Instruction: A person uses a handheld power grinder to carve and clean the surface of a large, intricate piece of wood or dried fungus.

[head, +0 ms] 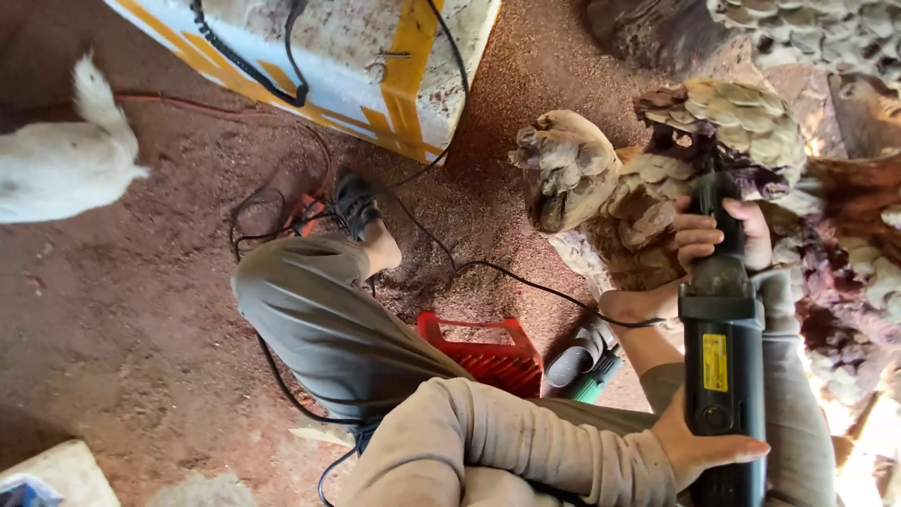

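While the black power tool (pixel 723 376) runs its long axis from the near edge of the view up toward the far side, its working end is buried in the scaly, layered surface of a carved wooden figure (pixel 713 141) at the right of the scene. It sits right of centre, its nose pointing away from the person and into the carving; the bit itself is hidden among the scales, so its contact cannot be made out.

At the near end, the left hand (pixel 704 446) is wrapped against the tool's fat rear body, by a yellow label, with the sleeve bunched behind it; this looks like the steadying, pushing hold. Farther up, the right hand (pixel 718 235) is closed around the narrow neck, fingers curled over it just short of the wood, probably to guide the tip closely.

A rounded paw-like lobe of the carving (pixel 563 169) juts out left of the tool. Below it a black cable (pixel 526 282) trails across the reddish sawdust-strewn ground (pixel 141 329). A red plastic case (pixel 483 352) lies near the person's bent knee (pixel 310 310). Farther left stands a white and yellow box (pixel 375 66), and a white furry animal (pixel 66 160) shows at the left edge.
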